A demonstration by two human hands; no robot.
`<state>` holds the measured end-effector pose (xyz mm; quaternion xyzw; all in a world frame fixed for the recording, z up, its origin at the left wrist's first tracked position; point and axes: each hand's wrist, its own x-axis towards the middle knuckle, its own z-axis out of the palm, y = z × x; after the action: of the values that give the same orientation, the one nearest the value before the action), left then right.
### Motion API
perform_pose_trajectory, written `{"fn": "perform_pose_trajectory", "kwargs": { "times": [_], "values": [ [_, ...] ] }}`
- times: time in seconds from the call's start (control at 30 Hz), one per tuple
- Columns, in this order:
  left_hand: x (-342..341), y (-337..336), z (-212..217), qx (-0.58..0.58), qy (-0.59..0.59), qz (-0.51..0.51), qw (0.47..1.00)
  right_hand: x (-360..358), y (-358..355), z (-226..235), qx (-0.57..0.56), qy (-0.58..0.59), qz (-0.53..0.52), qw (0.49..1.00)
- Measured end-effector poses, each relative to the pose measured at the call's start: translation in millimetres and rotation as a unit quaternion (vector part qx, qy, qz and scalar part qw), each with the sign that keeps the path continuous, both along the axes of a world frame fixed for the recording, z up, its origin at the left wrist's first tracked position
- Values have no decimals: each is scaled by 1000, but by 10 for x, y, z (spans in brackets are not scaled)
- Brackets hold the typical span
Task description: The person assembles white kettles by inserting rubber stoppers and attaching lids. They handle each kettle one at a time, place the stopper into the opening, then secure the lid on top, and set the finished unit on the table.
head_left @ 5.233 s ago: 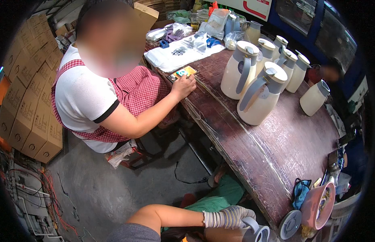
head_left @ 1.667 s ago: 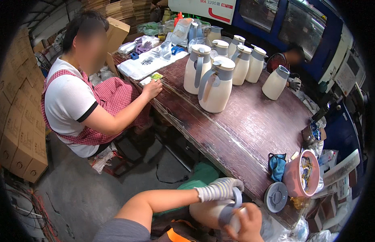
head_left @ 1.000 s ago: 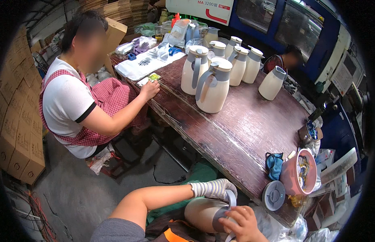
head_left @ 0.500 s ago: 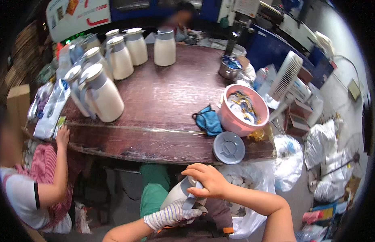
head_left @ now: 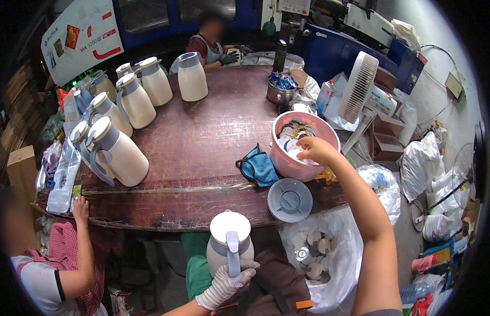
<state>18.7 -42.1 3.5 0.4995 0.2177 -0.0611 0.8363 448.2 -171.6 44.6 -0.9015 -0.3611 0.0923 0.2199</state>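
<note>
A cream vacuum jug (head_left: 218, 253) with a grey collar, white lid and grey handle stands upright on my lap, below the table's front edge. Wrapped round its lower handle is my left hand (head_left: 229, 284), in a striped knit glove. My bare right hand (head_left: 319, 151) reaches over the rim of a pink bucket (head_left: 300, 167). Its fingers are bent down among small round white and dark parts (head_left: 293, 136); what lies between the fingertips is hidden. A round grey lid-like disc (head_left: 290, 200) and a blue cloth (head_left: 258, 167) lie beside the bucket.
Several cream jugs (head_left: 123, 158) stand on the left of the dark red table (head_left: 202, 137). A metal pot (head_left: 280, 95) and a white fan (head_left: 358, 87) are at the right. A plastic bag of round parts (head_left: 340, 284) sits below. Co-workers sit at left and far side.
My right hand has left the jug's top and moved up and right into the pink bucket. The jug, tilted before, is now upright with its white lid in view.
</note>
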Motion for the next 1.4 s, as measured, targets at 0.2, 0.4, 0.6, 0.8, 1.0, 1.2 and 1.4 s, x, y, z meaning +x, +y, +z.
{"fn": "perform_pose_trajectory", "kwargs": {
  "times": [0.2,0.4,0.6,0.8,1.0,1.2,1.4],
  "values": [
    [109,14,-26,-20,13,3,1000,110,149,-137,-128,-67,-33,989],
    [147,5,-128,-40,-38,4,998,-50,57,87,265,-64,-117,955],
    [66,118,-339,-42,-33,151,987,-1867,-251,-39,154,379,59,911],
    [-52,228,-277,115,-43,123,985,-2854,-11,-529,145,506,86,846],
    [-94,316,-369,190,-3,99,977,-2870,-3,-452,206,470,72,855],
    [-36,396,-24,95,-60,239,965,-2760,-175,-554,444,587,48,675],
    [-24,417,137,120,-53,239,962,-2850,92,-410,483,405,16,776]
  ]
}}
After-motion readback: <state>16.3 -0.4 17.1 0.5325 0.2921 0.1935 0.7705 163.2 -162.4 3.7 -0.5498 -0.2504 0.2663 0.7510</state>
